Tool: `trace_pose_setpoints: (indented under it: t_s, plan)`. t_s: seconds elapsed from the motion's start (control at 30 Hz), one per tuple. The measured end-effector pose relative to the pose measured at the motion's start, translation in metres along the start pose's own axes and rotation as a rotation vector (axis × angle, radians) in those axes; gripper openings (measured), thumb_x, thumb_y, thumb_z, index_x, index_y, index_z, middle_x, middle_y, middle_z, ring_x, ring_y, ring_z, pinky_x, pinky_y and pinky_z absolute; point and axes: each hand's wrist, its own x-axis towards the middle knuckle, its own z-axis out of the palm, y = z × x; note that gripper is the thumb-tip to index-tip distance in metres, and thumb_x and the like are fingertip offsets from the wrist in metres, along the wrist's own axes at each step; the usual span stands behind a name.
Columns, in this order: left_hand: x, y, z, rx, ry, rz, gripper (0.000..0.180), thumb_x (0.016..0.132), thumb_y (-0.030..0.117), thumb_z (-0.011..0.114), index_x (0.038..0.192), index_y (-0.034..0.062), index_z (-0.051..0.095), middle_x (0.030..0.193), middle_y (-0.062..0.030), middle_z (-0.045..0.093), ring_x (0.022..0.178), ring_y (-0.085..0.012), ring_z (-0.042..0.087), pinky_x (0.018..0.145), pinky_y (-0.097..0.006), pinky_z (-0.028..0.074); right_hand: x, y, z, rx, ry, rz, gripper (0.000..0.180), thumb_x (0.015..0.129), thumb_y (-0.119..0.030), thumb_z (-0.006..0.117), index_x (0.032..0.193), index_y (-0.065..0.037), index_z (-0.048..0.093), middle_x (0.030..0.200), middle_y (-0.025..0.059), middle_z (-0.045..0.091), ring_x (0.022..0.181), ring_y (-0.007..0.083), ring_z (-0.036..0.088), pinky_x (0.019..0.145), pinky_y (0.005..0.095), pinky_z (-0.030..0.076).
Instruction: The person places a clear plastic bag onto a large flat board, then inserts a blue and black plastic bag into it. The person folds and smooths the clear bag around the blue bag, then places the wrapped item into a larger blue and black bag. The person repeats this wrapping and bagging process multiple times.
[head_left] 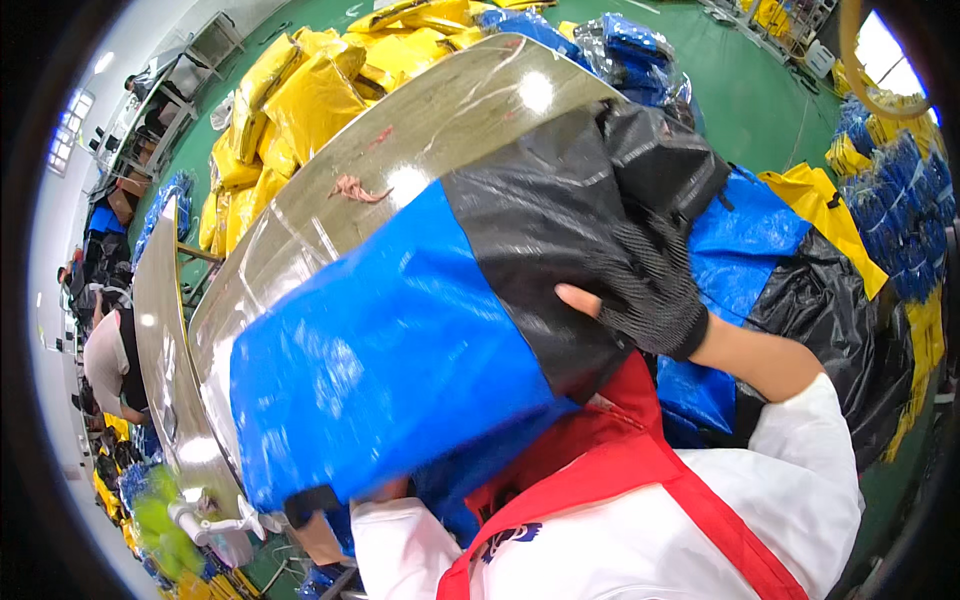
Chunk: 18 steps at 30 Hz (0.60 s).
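A large bag of shiny coated fabric, blue with a black end, spreads from the table across my front. On its black part lies my right hand in a dark knit glove. The thumb is bare at the tip and stands apart from the other fingers, which stretch out over the creased black fabric. My left hand is under the bag's near blue edge; only a little skin shows beyond the white sleeve, and its fingers are hidden. A small black tab hangs at the bag's lower left corner.
Beneath the bag is a grey-brown table bearing a crumpled pinkish scrap. Yellow packages are heaped beyond it. More blue and black bags lie at my right. A fan stands lower left; a person works at far left.
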Motion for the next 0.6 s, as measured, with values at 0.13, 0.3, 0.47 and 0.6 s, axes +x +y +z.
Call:
trace_pose_setpoints:
  t_s: [0.13,0.3,0.47,0.6]
  plan:
    - [-0.046,0.001,0.030,-0.044,0.039,-0.145,0.062,0.084,0.044,0.053,0.137,0.0131,0.042,0.142,-0.0191,0.036,0.133,-0.0403,0.028,0.110,-0.051,0.017,-0.006,0.020,0.047,-0.020,-0.297,-0.344,0.030,0.085,-0.033,0.050,0.115,-0.029,0.057,0.127,0.0078,0.052,0.127,0.0319,0.038,0.097,0.0685,0.023]
    - [-0.058,0.014,0.027,-0.112,0.007,-0.143,0.065,0.083,0.047,0.054,0.137,0.0130,0.041,0.141,-0.0194,0.037,0.133,-0.0402,0.027,0.110,-0.050,0.018,-0.050,0.050,0.088,-0.156,-0.553,-0.395,0.034,0.089,-0.036,0.044,0.121,-0.029,0.054,0.136,0.0034,0.046,0.134,0.0274,0.031,0.100,0.0681,0.016]
    - [-0.064,0.066,-0.096,-0.339,-0.233,-0.036,0.068,0.081,0.050,0.056,0.137,0.0129,0.041,0.141,-0.0197,0.038,0.133,-0.0402,0.027,0.110,-0.050,0.018,-0.025,0.023,0.077,-0.260,-0.690,-0.368,0.035,0.085,-0.039,0.052,0.116,-0.024,0.061,0.136,0.0044,0.046,0.134,0.0275,0.031,0.100,0.0652,0.023]
    - [0.077,0.119,-0.154,-0.023,0.282,0.380,0.071,0.080,0.052,0.057,0.137,0.0129,0.041,0.140,-0.0199,0.038,0.134,-0.0402,0.027,0.110,-0.050,0.019,-0.002,0.012,0.035,-0.305,-0.963,-0.361,0.055,0.068,-0.051,0.064,0.115,-0.022,0.060,0.133,0.0051,0.049,0.131,0.0327,0.034,0.096,0.0584,0.034]
